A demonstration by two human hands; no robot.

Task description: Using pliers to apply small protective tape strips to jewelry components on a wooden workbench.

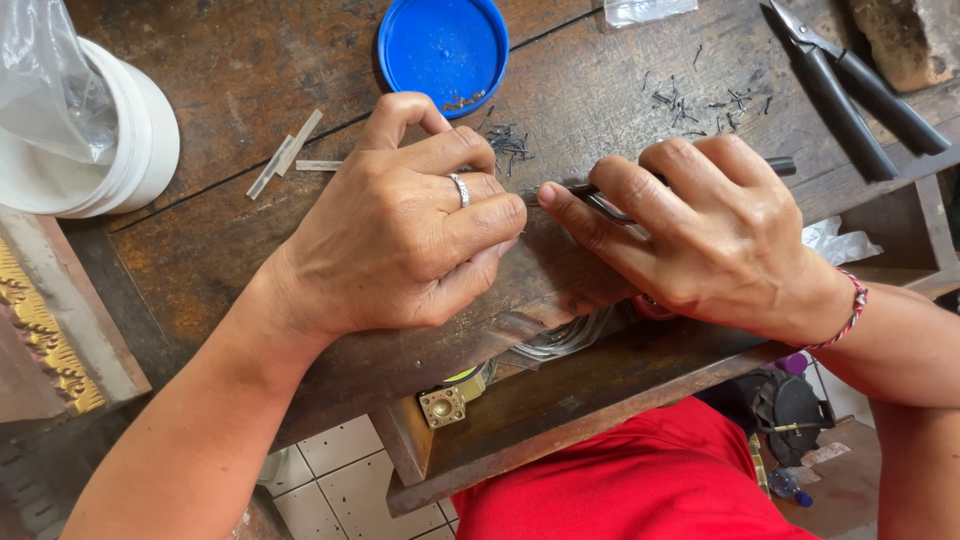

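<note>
The left hand, a ring on one finger, rests curled on the table near its front edge, fingertips pinched on something too small to tell. Just beside it, the right hand grips a dark-handled tool. A blue lid lies behind them.

Clear plastic bag over white tub, upper left

Two hands, left and right; one blue lid; one white tub far left; one pair of pliers far right; three metal strips; one ring.
</note>
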